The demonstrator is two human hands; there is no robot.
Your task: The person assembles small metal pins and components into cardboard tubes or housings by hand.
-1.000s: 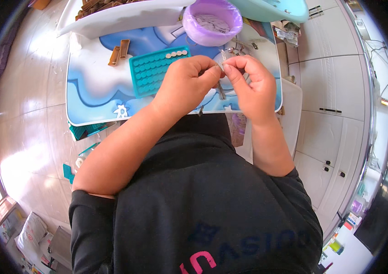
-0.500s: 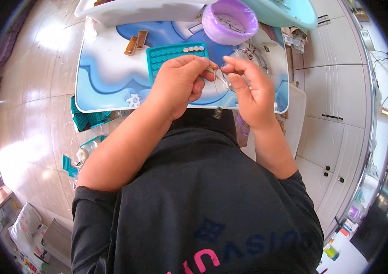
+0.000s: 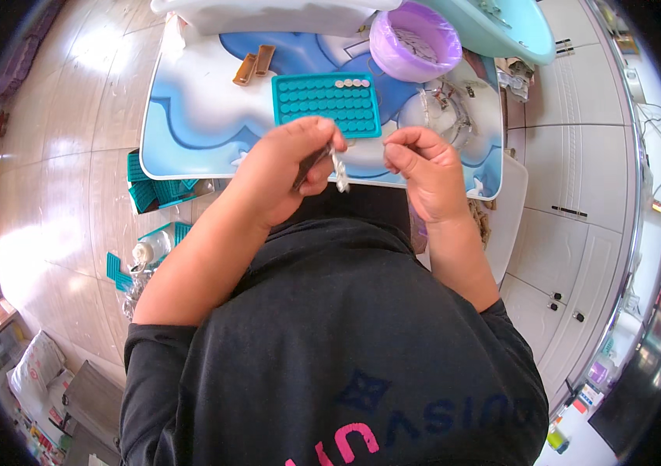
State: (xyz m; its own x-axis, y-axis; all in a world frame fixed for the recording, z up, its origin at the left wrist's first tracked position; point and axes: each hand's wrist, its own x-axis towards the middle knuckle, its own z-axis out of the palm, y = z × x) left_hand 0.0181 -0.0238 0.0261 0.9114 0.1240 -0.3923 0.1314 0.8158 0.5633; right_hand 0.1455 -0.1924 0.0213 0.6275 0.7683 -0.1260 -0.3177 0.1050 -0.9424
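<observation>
My left hand (image 3: 287, 159) is closed over the table's near edge. From its fingertips hangs a small bundle of shiny silvery-white strands (image 3: 340, 172), and something dark shows against the palm. To its right, my right hand (image 3: 431, 171) is pinched, thumb against forefinger. Whatever it may hold there is too small to name. Just beyond both hands lies a teal tray (image 3: 315, 119) with rows of round hollows. Several small whitish round pieces (image 3: 352, 83) sit along its far right row.
Two brown narrow holders (image 3: 254, 64) lie at the far left of the blue-and-white table (image 3: 190, 147). A purple lined bucket (image 3: 416, 70) and a mint basin (image 3: 528, 39) stand at the far right, near tangled clear strands (image 3: 455, 116). Teal trays (image 3: 151, 186) rest lower left.
My hands have moved apart and slightly nearer my body. The strands now hang down from my left hand instead of stretching toward the right. The teal tray is more fully visible.
</observation>
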